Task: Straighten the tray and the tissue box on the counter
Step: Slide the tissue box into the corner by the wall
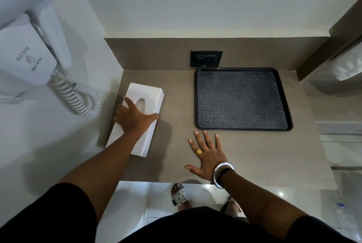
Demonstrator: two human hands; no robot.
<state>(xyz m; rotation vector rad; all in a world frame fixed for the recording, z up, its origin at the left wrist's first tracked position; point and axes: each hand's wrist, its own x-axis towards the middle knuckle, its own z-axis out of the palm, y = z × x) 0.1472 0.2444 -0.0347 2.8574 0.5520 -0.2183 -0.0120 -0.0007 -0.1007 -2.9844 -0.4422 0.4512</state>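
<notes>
A white tissue box [149, 94] lies at the left of the grey counter [254, 154], close to the left wall and slightly skewed to it. My left hand [132, 117] spans the middle of the box, fingers on its left side and thumb on its right edge. A black patterned tray [242, 99] sits at the back right, against the backsplash, its edges roughly square to the counter. My right hand [207, 155] hovers or rests flat on the counter just in front of the tray's near left corner, fingers spread, holding nothing.
A wall-mounted white hair dryer [29, 43] with a coiled cord [80, 98] hangs on the left wall beside the box. A black power socket [206, 59] sits in the backsplash behind the tray. The counter's front edge runs just below my right wrist.
</notes>
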